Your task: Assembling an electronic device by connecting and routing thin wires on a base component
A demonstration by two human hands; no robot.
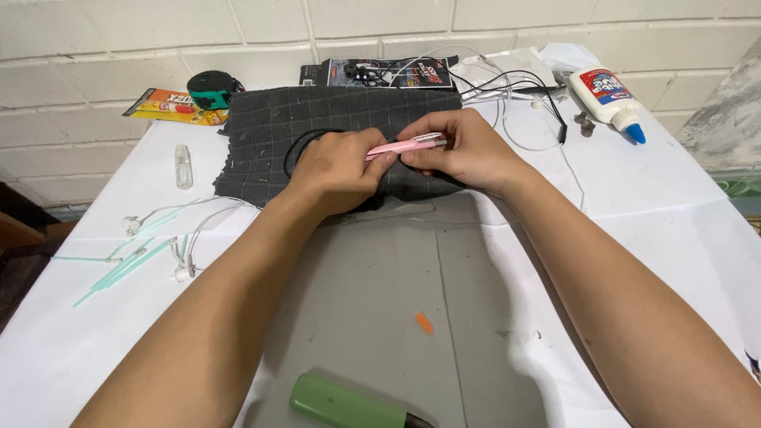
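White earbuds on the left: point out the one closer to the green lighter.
The lower white earbud, beside the pale green straws; the other earbud lies farther up and left, away from the green lighter.

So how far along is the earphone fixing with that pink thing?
Done: tools are laid out, with the glue bottle and dark cloth on the table. In hand: the left hand and right hand both grip a pink tool over the cloth, beside a thin black wire. Left: the white earphones lie untouched at the left.
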